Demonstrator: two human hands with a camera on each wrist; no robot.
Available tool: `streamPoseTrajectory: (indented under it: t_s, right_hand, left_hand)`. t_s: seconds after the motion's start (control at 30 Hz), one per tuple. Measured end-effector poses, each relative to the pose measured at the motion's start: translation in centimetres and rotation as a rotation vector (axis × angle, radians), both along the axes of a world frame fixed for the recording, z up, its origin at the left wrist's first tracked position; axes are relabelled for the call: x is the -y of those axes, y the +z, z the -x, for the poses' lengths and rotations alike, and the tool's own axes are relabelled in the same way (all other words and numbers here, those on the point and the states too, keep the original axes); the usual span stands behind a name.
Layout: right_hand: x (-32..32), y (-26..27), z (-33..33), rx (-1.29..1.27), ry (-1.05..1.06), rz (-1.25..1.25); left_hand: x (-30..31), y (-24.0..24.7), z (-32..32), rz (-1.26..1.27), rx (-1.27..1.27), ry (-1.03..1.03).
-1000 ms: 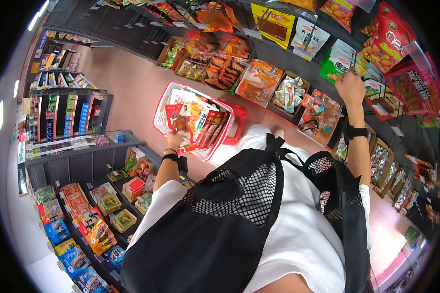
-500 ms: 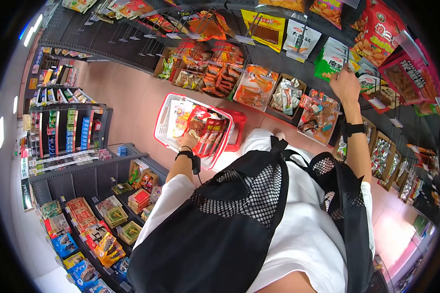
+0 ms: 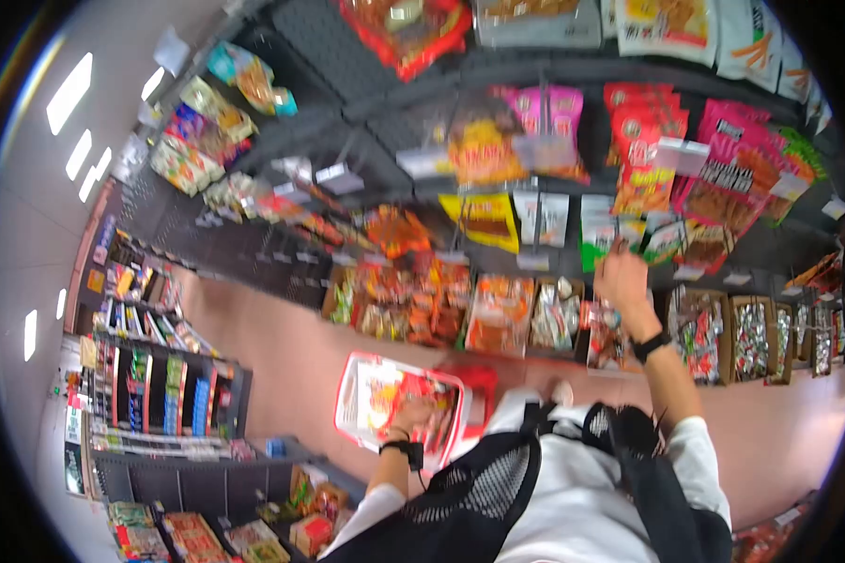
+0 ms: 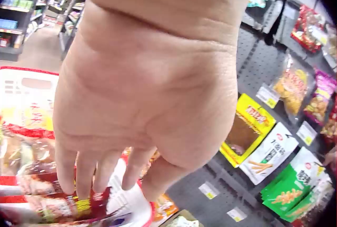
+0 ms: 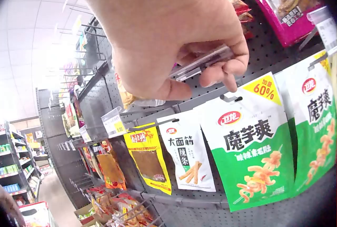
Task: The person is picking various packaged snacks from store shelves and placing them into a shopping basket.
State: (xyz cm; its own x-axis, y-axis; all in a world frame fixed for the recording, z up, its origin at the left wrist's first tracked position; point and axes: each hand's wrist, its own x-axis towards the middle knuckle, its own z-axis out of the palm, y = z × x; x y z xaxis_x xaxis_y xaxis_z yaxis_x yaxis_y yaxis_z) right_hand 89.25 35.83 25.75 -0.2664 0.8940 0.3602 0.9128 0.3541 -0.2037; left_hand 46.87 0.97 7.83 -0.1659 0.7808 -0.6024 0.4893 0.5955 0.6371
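Observation:
My right hand (image 3: 622, 286) is raised to the hanging rack. In the right wrist view its fingers and thumb pinch a clear tag holder (image 5: 202, 64) at the end of a hook. Just below hangs a green and white packet (image 5: 254, 150), with another alongside it. My left hand (image 4: 147, 84) is over the basket (image 3: 347, 399), palm showing and fingers loosely extended over red packets (image 4: 52, 198). Whether those fingertips touch the packets cannot be told. Red and white bags lie in the basket.
Yellow (image 5: 149, 158) and white (image 5: 187, 156) packets hang left of the green ones. Boxes of wrapped snacks (image 3: 502, 314) line the lower shelf. Another stocked shelf (image 3: 169, 389) stands across the aisle floor (image 3: 263, 328).
The head view has tilted up, showing more upper shelf. My left hand has let go of the red packet it held a second ago, which now lies in the basket. My right hand remains near the green packets.

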Motion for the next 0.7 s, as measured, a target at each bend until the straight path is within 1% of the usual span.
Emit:
streamPoseTrajectory:
  t_s: [0.03, 0.07, 0.1, 0.13, 0.17, 0.2, 0.23, 0.3, 0.37, 0.43, 0.5, 0.57, 0.63, 0.67, 0.7]
  right_hand:
    - [0.9, -0.8, -0.2, 0.008, -0.006, 0.01]
    - [1.3, -1.6, -0.4, 0.019, 0.0, 0.024]
    - [2.0, -1.3, -0.5, 0.013, 0.009, 0.071]
    - [2.1, -1.3, -0.6, 0.014, -0.007, 0.088]
    - [1.8, -1.2, -0.8, -0.002, -0.004, 0.078]
    - [1.5, -1.0, -0.9, -0.006, -0.004, 0.054]
    - [1.8, -0.9, -1.2, -0.001, 0.0, 0.046]
    - [1.7, -1.5, -1.2, -0.011, -0.004, 0.04]
    - [1.9, -1.4, -1.4, -0.014, -0.003, 0.04]
    - [2.3, -0.9, -1.1, -0.04, -0.011, 0.11]
    - [2.4, -1.1, -0.9, -0.064, -0.013, 0.139]
    - [2.1, -1.3, -1.3, -0.049, 0.018, 0.055]
    - [2.1, -0.9, -1.5, -0.047, 0.007, 0.068]
    - [2.1, -0.7, -1.4, -0.054, 0.016, 0.119]
    - [2.2, -0.6, -1.3, -0.061, 0.026, 0.17]
  left_hand:
    - [-0.3, 4.3, -3.9, 0.106, 0.317, 0.252]
    - [-2.0, 7.0, -5.5, 0.1, 0.307, 0.159]
    - [-3.9, 8.7, -6.3, 0.095, 0.295, 0.067]
    - [-5.2, 8.6, -6.5, 0.121, 0.263, 0.173]
    - [-7.6, 10.4, -6.4, -0.141, 0.125, -0.057]
    - [-9.8, 12.2, -6.1, -0.288, 0.051, -0.129]
    - [-11.9, 17.4, -8.0, -0.421, -0.014, -0.196]
    - [-15.2, 25.6, -10.2, -0.618, -0.058, -0.166]
    - [-17.0, 31.7, -12.0, -0.876, 0.054, -0.014]
    - [-19.1, 37.1, -12.4, -1.084, 0.099, -0.06]
    - [-21.2, 41.1, -12.5, -1.235, 0.169, -0.048]
    - [-23.6, 44.3, -12.8, -1.289, 0.233, 0.027]
    - [-26.1, 46.4, -12.0, -1.35, 0.035, -0.016]
    - [-27.5, 46.9, -11.1, -1.342, -0.043, -0.036]
    - [-29.0, 47.4, -10.5, -1.349, -0.044, -0.048]
